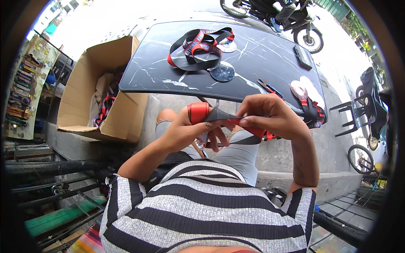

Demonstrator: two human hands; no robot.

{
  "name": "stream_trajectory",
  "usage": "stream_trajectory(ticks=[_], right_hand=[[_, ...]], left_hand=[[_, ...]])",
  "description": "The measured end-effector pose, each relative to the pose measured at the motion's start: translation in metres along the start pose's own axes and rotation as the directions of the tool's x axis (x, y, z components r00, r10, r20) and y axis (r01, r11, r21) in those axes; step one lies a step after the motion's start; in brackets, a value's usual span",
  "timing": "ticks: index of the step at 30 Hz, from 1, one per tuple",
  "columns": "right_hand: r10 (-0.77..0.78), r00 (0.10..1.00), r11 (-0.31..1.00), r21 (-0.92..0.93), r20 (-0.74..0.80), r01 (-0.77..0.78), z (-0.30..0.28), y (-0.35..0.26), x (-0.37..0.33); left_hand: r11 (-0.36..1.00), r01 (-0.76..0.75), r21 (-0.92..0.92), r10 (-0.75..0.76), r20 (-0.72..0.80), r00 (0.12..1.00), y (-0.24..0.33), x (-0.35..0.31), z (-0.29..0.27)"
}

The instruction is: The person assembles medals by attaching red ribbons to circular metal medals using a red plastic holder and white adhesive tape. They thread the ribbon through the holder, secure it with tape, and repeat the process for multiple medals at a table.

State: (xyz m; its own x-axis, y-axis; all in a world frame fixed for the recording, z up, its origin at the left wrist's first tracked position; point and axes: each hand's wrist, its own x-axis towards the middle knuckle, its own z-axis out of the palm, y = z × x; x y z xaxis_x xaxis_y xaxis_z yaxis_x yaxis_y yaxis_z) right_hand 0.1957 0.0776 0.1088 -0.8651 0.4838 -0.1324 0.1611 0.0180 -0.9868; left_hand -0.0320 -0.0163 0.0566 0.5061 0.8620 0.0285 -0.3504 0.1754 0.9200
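A red, black and grey ribbon [225, 114] stretches between my two hands, over my lap and in front of the near table edge. My left hand [177, 133] is closed on it, with a red folded stretch lying over the index finger. The thumb and fingers of my right hand [276, 116] pinch the ribbon farther right, where it twists to red. A loop of it hangs below both hands. On the dark marbled table [156, 50] lies a similar looped ribbon [196, 46] beside a round silvery medal [222, 71].
A cardboard box [122, 116] with ribbons inside stands left of the table. At the table's right are a dark rectangular case [303, 57], slim pen-like tools [270, 87], a round pinkish disc [299, 90] and more ribbon [314, 111]. Beyond stand a motorcycle [308, 36] and a dark chair [352, 105].
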Motion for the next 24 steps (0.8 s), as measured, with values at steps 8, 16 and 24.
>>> stream_trajectory(ticks=[8, 16, 24], right_hand=[[-0.155, 0.962, 0.987, 0.083, 0.223, 0.140, 0.032, -0.014, 0.015], [-0.262, 0.960, 0.929, -0.242, 0.103, 0.280, 0.041, -0.006, 0.027], [-0.396, 0.572, 0.309, -0.691, -0.718, -0.653, -0.087, 0.036, -0.034]], left_hand=[[0.984, 0.138, -0.112, -0.067, 0.488, 0.871, -0.011, -0.001, -0.012], [0.984, 0.070, -0.165, -0.008, 0.348, 0.937, -0.016, -0.004, -0.020], [0.886, 0.200, -0.417, 0.008, 0.447, 0.895, -0.029, -0.001, -0.020]])
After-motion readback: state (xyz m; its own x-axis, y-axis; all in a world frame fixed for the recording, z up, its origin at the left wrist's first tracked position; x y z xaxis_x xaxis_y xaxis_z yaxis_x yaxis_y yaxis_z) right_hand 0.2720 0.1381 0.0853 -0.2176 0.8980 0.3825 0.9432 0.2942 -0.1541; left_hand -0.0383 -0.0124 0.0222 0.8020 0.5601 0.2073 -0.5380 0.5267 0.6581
